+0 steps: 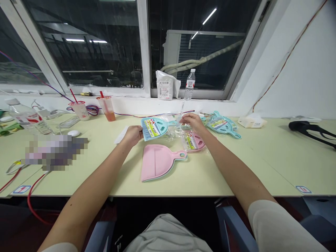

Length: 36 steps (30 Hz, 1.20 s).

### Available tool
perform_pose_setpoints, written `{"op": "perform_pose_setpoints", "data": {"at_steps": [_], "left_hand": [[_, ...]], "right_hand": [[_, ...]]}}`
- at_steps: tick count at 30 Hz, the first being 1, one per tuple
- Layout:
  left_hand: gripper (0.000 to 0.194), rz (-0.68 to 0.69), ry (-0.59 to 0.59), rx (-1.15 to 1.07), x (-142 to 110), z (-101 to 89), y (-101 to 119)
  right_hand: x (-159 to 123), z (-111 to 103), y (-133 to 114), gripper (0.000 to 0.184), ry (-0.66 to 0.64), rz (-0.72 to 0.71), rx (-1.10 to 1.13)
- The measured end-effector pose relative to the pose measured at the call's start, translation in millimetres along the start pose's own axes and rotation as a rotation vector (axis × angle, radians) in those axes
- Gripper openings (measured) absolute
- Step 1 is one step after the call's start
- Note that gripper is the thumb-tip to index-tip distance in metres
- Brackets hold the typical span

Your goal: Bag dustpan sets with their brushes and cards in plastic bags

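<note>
My left hand (133,134) is closed on the wide end of a blue mini dustpan-and-brush set (155,127) with a printed label, held just above the pale green table (236,175). My right hand (193,121) pinches a clear plastic bag (175,130) at the set's handle end. A pink dustpan (159,161) lies flat on the table in front of me. A packaged pink set (193,141) rests under my right wrist.
A pile of blue packaged sets (223,125) lies to the right, with a tissue pack (251,121) beyond. Two drink cups (107,107), a water bottle (189,84) and a white bag (166,85) stand by the window. Cables and bottles crowd the left side.
</note>
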<state>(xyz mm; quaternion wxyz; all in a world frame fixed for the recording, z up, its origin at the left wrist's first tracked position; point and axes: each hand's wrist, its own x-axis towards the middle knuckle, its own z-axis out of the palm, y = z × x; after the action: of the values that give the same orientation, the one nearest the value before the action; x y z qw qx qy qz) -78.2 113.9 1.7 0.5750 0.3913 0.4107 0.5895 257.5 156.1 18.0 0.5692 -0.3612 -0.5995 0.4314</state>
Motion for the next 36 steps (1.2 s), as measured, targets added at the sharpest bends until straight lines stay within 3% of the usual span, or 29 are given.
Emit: {"op": "perform_pose_setpoints", "data": {"at_steps": [6,13,22,29,36], "left_hand": [[0.015,-0.016,0.025,0.014,-9,8.2,4],[0.015,-0.031,0.01,0.02,-15,13.8,6],[0.018,-0.09,0.042,0.009,-23,23.9,10],[0.015,-0.106,-0.002,0.008,-22,22.2,7],[0.018,-0.266,-0.106,-0.077,-29,29.1,10]], "right_hand": [[-2,1,-1,0.017,-0.05,0.037,0.054],[-7,6,1,0.035,-0.085,0.041,0.051],[-11,14,3,0.033,-0.126,0.18,0.266],[-3,20,10,0.021,-0.007,0.275,0.276],[3,15,15,0.024,0.075,0.314,0.259]]}}
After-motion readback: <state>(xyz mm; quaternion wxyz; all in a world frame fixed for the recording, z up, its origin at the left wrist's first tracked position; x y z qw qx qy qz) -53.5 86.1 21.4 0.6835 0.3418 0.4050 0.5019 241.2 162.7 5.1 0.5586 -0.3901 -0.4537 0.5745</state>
